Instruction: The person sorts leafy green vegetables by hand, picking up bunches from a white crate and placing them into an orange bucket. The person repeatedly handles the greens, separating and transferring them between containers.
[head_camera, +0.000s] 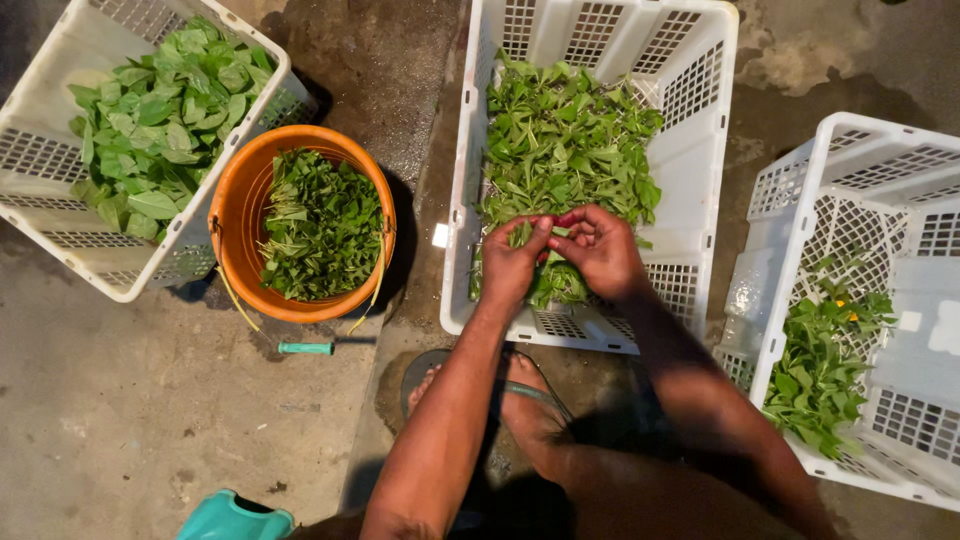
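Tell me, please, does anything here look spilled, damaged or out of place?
Little stands out: one small green-handled tool lies loose on the concrete floor beside the orange bucket. The greens are all inside their containers.

We see three crates of white plastic with lattice walls; the middle crate (690, 150) looks smooth and a little glossy at its rim. The crate at ten o'clock (60, 180) and the crate at three o'clock (900, 200) have the same moulded plastic, slightly shiny. The round bucket (235, 215) at nine o'clock is orange plastic, smooth, with a soft shine inside. The leaves (560, 140) in the middle crate are fresh plant matter, matt to faintly waxy. The floor (120, 400) is rough concrete, matt and stained. At six o'clock a sandal (420, 365) looks like dull rubber. At seven o'clock a teal object (235, 518) looks like smooth plastic.
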